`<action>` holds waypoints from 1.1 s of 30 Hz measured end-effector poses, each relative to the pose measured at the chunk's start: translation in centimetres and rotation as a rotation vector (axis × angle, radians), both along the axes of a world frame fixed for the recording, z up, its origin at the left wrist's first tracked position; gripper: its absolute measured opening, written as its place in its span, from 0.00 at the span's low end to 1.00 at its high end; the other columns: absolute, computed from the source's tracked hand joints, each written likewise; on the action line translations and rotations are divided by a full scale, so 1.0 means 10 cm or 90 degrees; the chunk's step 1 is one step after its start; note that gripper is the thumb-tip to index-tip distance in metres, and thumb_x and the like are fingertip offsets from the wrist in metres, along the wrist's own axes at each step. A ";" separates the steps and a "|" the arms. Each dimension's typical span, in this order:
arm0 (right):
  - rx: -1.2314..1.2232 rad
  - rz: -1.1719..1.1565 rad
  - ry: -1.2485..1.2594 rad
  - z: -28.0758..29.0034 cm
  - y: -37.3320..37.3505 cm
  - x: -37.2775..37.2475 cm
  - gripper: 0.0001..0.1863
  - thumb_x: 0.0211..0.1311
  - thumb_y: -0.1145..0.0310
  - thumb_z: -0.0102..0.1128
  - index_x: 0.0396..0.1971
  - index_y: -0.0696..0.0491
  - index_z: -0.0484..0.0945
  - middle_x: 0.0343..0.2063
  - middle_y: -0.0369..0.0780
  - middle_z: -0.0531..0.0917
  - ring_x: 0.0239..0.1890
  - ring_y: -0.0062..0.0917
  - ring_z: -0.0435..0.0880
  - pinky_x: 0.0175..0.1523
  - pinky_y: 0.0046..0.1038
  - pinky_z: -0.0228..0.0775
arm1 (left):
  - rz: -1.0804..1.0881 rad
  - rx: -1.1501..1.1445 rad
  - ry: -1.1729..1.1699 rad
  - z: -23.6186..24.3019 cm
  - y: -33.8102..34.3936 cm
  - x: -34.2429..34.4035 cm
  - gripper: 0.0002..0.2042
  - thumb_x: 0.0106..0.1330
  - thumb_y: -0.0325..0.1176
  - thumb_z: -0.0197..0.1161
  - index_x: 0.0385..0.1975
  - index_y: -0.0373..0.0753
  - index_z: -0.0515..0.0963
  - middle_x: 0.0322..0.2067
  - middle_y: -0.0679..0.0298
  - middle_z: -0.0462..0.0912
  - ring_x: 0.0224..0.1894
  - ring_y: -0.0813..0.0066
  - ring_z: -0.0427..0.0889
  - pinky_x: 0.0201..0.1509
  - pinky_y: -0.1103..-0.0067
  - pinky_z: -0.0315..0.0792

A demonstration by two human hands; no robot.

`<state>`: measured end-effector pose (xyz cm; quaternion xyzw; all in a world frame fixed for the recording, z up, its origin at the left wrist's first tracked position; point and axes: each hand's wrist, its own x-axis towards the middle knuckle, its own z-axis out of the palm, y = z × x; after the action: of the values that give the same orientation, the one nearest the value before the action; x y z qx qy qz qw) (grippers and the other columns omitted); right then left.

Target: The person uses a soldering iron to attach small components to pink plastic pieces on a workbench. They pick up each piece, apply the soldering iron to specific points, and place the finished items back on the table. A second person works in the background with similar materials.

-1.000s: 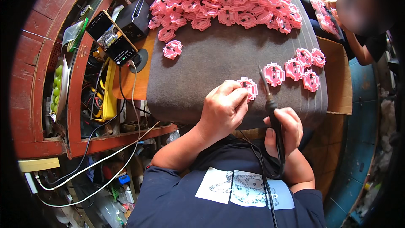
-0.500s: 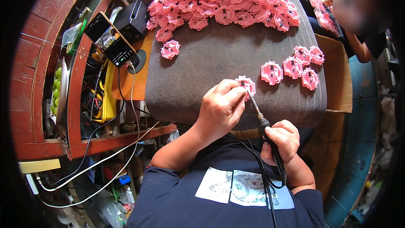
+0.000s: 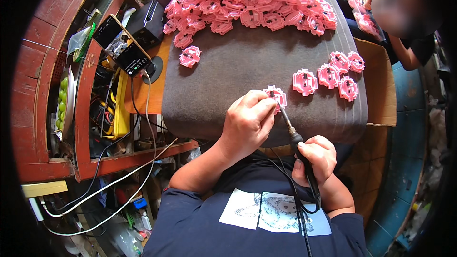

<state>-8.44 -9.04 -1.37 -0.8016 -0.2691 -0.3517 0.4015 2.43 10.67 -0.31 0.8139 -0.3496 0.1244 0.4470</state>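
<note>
My left hand (image 3: 250, 120) is closed, its thumb and fingers pinching the near left edge of a pink plastic part (image 3: 280, 96) with a dark piece in its middle. This part rests at the near side of a dark mat-covered work surface (image 3: 233, 66). In my right hand (image 3: 320, 158) is a soldering iron (image 3: 296, 138), gripped by its black handle. The iron's metal tip reaches up to the pink part, beside my left fingertips; the exact contact point is too small to make out. A black cord hangs from the handle across my shirt.
A large heap of pink parts (image 3: 252, 0) covers the far end. Several finished-looking pink parts (image 3: 328, 75) lie at the right, one pink part (image 3: 190, 56) at the left. A phone (image 3: 124, 47) on a stand, cables and a red shelf (image 3: 85, 114) stand left. Another person sits far right.
Both hands, the soldering iron and the pink part keep the same placement relative to each other. The whole view has shifted very slightly.
</note>
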 end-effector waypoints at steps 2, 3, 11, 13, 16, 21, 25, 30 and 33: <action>0.000 -0.001 -0.006 -0.02 0.00 0.00 0.20 0.50 0.77 0.66 0.46 0.63 0.81 0.20 0.39 0.81 0.18 0.33 0.79 0.29 0.33 0.74 | 0.000 0.000 -0.002 0.00 0.00 0.00 0.09 0.61 0.19 0.71 0.40 0.34 0.86 0.40 0.55 0.85 0.37 0.58 0.88 0.42 0.70 0.83; -0.003 0.000 -0.009 -0.03 0.00 0.00 0.20 0.50 0.77 0.66 0.46 0.63 0.81 0.20 0.39 0.81 0.18 0.33 0.79 0.29 0.33 0.74 | -0.001 0.000 -0.004 0.00 0.00 0.01 0.09 0.61 0.19 0.71 0.40 0.34 0.86 0.40 0.55 0.85 0.38 0.58 0.88 0.42 0.70 0.83; -0.023 -0.003 -0.010 -0.01 0.01 -0.02 0.19 0.51 0.77 0.66 0.46 0.64 0.80 0.20 0.39 0.80 0.18 0.33 0.79 0.28 0.33 0.73 | 0.003 0.005 -0.003 0.03 0.00 0.00 0.09 0.61 0.19 0.72 0.40 0.34 0.86 0.40 0.55 0.85 0.38 0.56 0.88 0.43 0.69 0.83; -0.022 -0.003 -0.014 -0.02 0.01 -0.02 0.19 0.51 0.77 0.66 0.46 0.64 0.80 0.20 0.40 0.80 0.18 0.33 0.79 0.28 0.33 0.73 | 0.001 0.006 -0.008 0.02 0.00 0.00 0.09 0.61 0.19 0.72 0.40 0.34 0.85 0.40 0.55 0.85 0.38 0.56 0.88 0.43 0.69 0.82; -0.024 -0.004 -0.010 -0.02 0.01 -0.02 0.19 0.51 0.77 0.66 0.46 0.63 0.80 0.21 0.40 0.81 0.19 0.33 0.79 0.29 0.33 0.74 | 0.003 0.004 -0.008 0.02 0.00 0.00 0.09 0.61 0.19 0.72 0.40 0.34 0.85 0.40 0.55 0.85 0.38 0.56 0.88 0.43 0.69 0.82; -0.007 -0.013 -0.005 -0.02 -0.03 -0.05 0.20 0.57 0.75 0.65 0.51 0.64 0.79 0.25 0.41 0.83 0.21 0.34 0.80 0.31 0.34 0.76 | 0.003 0.004 -0.011 0.02 0.00 0.00 0.09 0.60 0.19 0.72 0.41 0.34 0.86 0.41 0.54 0.85 0.39 0.55 0.88 0.43 0.69 0.82; 0.012 -0.059 -0.023 0.02 -0.04 -0.02 0.20 0.64 0.76 0.65 0.56 0.63 0.77 0.32 0.43 0.86 0.27 0.35 0.84 0.36 0.36 0.79 | 0.004 0.009 -0.009 0.03 0.01 0.00 0.10 0.60 0.19 0.72 0.41 0.34 0.86 0.41 0.54 0.85 0.39 0.55 0.88 0.44 0.69 0.83; -0.007 -0.084 -0.020 0.07 -0.07 0.05 0.21 0.64 0.78 0.65 0.57 0.64 0.77 0.35 0.46 0.88 0.30 0.36 0.85 0.39 0.37 0.80 | 0.004 0.006 -0.011 0.03 -0.01 0.00 0.09 0.60 0.19 0.72 0.40 0.34 0.86 0.40 0.54 0.85 0.39 0.54 0.88 0.44 0.69 0.83; 0.007 -0.040 -0.005 0.05 -0.06 0.06 0.21 0.63 0.78 0.66 0.56 0.65 0.77 0.34 0.46 0.88 0.30 0.36 0.85 0.38 0.37 0.80 | 0.011 0.003 -0.007 0.02 0.00 -0.01 0.09 0.60 0.19 0.72 0.40 0.34 0.86 0.40 0.54 0.85 0.39 0.54 0.88 0.44 0.69 0.83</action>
<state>-7.88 -9.68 -0.85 -0.8062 -0.2433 -0.3690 0.3933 2.32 10.72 -0.11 0.8173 -0.3452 0.1324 0.4420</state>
